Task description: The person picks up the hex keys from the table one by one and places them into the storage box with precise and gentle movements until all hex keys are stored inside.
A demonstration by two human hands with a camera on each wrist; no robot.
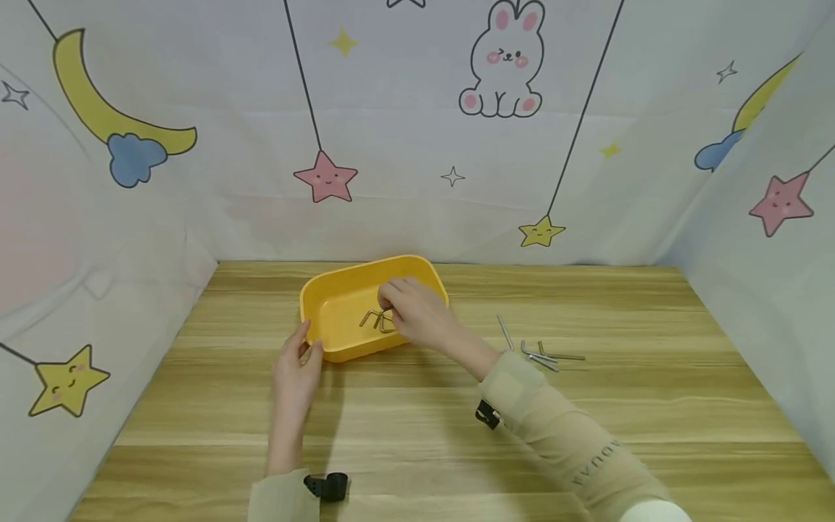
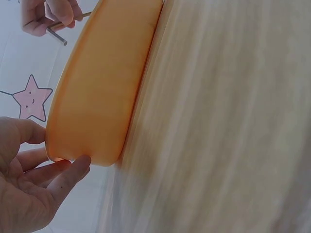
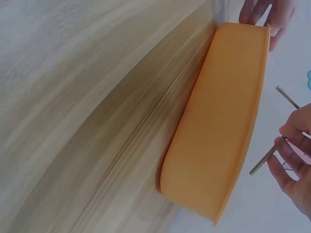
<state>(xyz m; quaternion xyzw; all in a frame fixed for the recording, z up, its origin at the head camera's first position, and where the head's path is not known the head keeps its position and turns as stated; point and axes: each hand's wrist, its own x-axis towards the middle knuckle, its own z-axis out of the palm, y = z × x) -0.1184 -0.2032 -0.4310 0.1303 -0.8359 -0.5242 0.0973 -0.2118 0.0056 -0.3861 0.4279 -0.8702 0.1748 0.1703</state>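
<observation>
A yellow plastic bin (image 1: pixel 355 279) sits toward the back of the table, left of the middle. My left hand (image 1: pixel 296 370) grips its near left corner, thumb and fingers around the rim, as the left wrist view shows. Above the bin's right part, my right hand (image 1: pixel 417 313) pinches a bronze-coloured hex key (image 3: pixel 265 158) between thumb and fingers; its bent end sticks out in the left wrist view. Several L-shaped bronze hex keys (image 1: pixel 367 317) are visible inside the bin, partly covered by the right hand in the head view.
Right of the bin, several silver hex keys (image 1: pixel 505 332) and a bronze hex key (image 1: pixel 567 356) lie loose on the wooden table (image 1: pixel 417 449). Printed cloth walls (image 1: pixel 417 130) enclose the table at the back and both sides.
</observation>
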